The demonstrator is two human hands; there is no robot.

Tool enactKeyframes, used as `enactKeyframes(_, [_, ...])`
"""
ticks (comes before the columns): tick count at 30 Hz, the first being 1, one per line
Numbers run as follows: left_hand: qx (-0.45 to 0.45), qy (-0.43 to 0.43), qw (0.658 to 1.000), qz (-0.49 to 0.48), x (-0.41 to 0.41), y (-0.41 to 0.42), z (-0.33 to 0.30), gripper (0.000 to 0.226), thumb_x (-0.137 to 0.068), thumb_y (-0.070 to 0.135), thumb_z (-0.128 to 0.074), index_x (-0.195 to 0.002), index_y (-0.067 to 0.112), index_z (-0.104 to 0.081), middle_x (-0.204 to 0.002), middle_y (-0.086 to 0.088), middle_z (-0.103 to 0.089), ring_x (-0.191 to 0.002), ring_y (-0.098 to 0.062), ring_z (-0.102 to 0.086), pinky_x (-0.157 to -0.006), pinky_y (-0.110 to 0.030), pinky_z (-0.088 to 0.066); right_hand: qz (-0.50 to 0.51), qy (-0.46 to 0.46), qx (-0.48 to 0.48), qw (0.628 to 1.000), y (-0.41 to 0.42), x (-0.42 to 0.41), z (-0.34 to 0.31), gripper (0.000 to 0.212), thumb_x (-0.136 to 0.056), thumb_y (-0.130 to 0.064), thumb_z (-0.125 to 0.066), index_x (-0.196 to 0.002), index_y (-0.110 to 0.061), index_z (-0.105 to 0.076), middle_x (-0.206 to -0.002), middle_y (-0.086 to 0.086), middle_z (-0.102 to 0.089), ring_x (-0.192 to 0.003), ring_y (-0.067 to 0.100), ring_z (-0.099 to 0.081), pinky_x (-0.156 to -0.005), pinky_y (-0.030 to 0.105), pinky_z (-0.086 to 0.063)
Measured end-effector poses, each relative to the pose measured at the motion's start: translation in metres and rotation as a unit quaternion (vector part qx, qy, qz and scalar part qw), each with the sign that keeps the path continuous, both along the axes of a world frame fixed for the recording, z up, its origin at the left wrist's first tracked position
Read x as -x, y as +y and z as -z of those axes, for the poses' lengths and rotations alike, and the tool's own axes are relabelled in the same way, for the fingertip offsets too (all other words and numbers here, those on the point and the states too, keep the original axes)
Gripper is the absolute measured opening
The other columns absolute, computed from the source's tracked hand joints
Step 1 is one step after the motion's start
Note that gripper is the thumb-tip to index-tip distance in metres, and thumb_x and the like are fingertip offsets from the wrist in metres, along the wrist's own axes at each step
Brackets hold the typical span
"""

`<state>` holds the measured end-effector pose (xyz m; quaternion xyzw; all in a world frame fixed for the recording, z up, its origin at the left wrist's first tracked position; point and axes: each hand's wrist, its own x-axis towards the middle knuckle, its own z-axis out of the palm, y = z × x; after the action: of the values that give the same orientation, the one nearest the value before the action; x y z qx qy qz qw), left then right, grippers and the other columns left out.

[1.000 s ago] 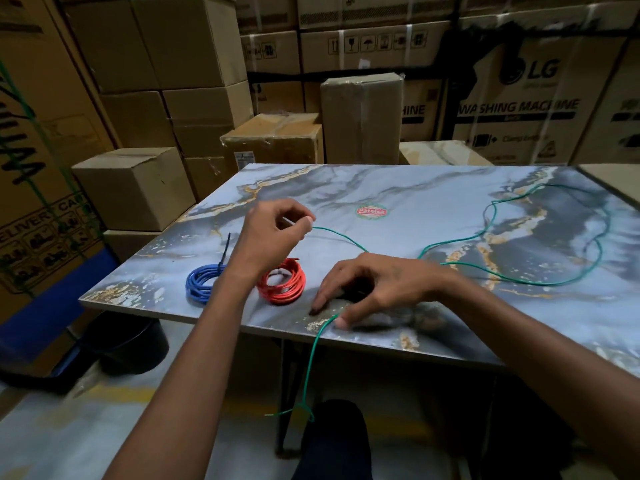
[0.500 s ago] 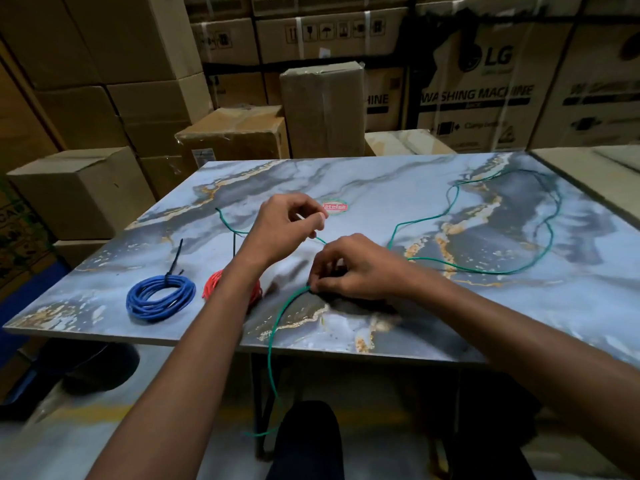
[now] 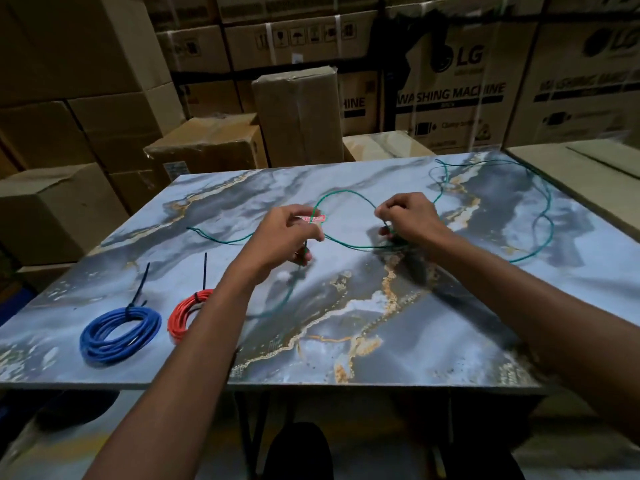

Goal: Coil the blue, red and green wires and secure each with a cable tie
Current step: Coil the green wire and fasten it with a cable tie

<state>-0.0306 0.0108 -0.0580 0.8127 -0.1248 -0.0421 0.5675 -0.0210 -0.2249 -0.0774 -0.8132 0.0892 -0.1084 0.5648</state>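
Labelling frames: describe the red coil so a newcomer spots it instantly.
Start at the marble table, near-left corner. Two tied coils lie there; the red coil sits right of the blue coil, partly behind the left forearm. Only red bundle, a black tie sticking up.

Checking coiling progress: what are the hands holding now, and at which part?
Both grip the thin green wire: the left hand and right hand pinch opposite sides of its first loop, raised over the marble-patterned table.
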Motion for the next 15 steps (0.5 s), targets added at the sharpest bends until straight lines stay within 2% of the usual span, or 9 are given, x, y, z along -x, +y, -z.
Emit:
enactKeyframes(2, [0.004,0.0,1.0,0.003,-0.005,-0.002,-0.004,0.02,-0.091,0.008,-0.063,-0.108,0.008,-0.074,-0.08,-0.009,-0.068,-0.046,-0.014,-0.051,-0.054,-0.027,-0.049,0.023,0.039,-0.098,0.994,-0.01,-0.005,-0.005,0.02,-0.096,-0.01,-0.065,-0.109,0.004,-0.069,-0.094,0.016,-0.071,-0.076,0.024,-0.074,-0.066,0.031,-0.059])
enactKeyframes(4, [0.015,-0.009,1.0,-0.013,-0.011,-0.007,-0.007,0.02,-0.096,0.016,-0.059,-0.1,0.007,-0.077,-0.072,-0.004,-0.066,-0.046,-0.012,-0.047,-0.05,-0.024,-0.043,0.036,0.049,-0.087,0.994,-0.019,-0.008,-0.004,0.019,-0.094,-0.011,-0.068,-0.107,0.003,-0.07,-0.096,0.021,-0.073,-0.08,0.028,-0.075,-0.065,0.032,-0.059])
enactKeyframes(5, [0.029,-0.013,0.999,-0.026,-0.014,-0.011,-0.008,0.024,-0.099,0.02,-0.056,-0.097,0.008,-0.077,-0.067,-0.001,-0.061,-0.046,-0.011,-0.043,-0.048,-0.023,-0.039,0.042,0.041,-0.033,0.998,-0.021,-0.009,-0.002,0.015,-0.092,-0.012,-0.071,-0.104,-0.002,-0.072,-0.097,0.02,-0.074,-0.08,0.027,-0.076,-0.066,0.032,-0.06])
enactKeyframes(7, [0.066,-0.007,0.996,-0.052,-0.021,-0.02,-0.011,0.029,-0.102,0.024,-0.052,-0.093,0.008,-0.074,-0.057,0.004,-0.046,-0.045,-0.008,-0.032,-0.044,-0.021,-0.028,0.051,0.003,0.118,0.992,-0.021,-0.006,0.002,0.019,-0.088,-0.02,-0.074,-0.106,-0.014,-0.073,-0.1,0.011,-0.076,-0.085,0.022,-0.074,-0.077,0.039,-0.063])
enactKeyframes(10, [0.115,0.062,0.989,-0.063,-0.03,-0.036,-0.017,0.031,-0.102,0.025,-0.05,-0.076,0.013,-0.061,-0.049,0.008,-0.031,-0.041,-0.008,-0.022,-0.038,-0.021,-0.018,0.032,-0.104,0.323,0.94,-0.011,-0.003,0.01,0.051,-0.089,-0.032,-0.071,-0.136,-0.02,-0.056,-0.13,0.012,-0.057,-0.119,0.027,-0.054,-0.097,0.045,-0.051])
enactKeyframes(12, [0.128,0.12,0.983,-0.046,-0.036,-0.046,-0.019,0.039,-0.101,0.026,-0.048,-0.063,0.021,-0.044,-0.047,0.008,-0.027,-0.04,-0.009,-0.017,-0.036,-0.021,-0.014,0.025,-0.178,0.399,0.899,0.001,-0.001,0.011,0.065,-0.09,-0.032,-0.066,-0.149,-0.019,-0.042,-0.141,0.016,-0.044,-0.129,0.033,-0.04,-0.1,0.048,-0.044])
enactKeyframes(15, [0.129,0.168,0.977,0.023,-0.041,-0.056,-0.018,0.043,-0.098,0.026,-0.045,-0.057,0.025,-0.031,-0.049,0.007,-0.021,-0.042,-0.011,-0.012,-0.038,-0.021,-0.011,-0.017,-0.253,0.451,0.856,0.014,0.001,0.011,0.072,-0.086,-0.022,-0.06,-0.154,-0.016,-0.036,-0.147,0.017,-0.041,-0.135,0.036,-0.035,-0.102,0.049,-0.04])
